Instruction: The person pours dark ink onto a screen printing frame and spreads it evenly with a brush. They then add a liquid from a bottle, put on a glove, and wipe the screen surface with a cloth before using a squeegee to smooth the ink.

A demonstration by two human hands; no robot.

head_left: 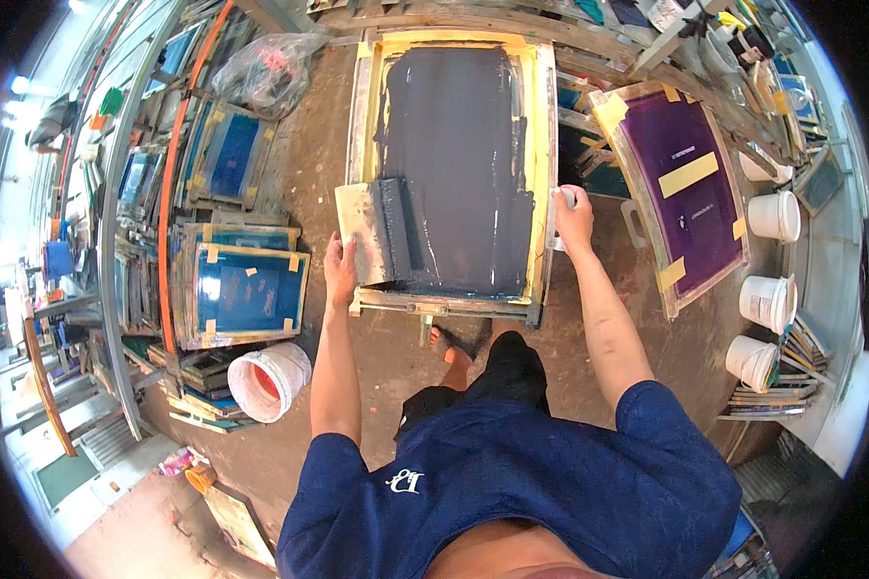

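While left hand (339,268) holds squeegee (367,232), frame (547,125) beneath; right hand (574,222) alongside

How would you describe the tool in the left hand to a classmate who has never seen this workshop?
Find the large yellow-edged frame in the upper middle. At its lower left, the left hand holds a broad, flat tool. Its pale tan face sets it apart from the dark grey coating beside it.

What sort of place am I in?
Probably a screen-printing workshop, judging by the yellow-edged rectangular screen coated dark grey, the purple rectangular framed screen on the right, and the blue rectangular framed screen on the left.
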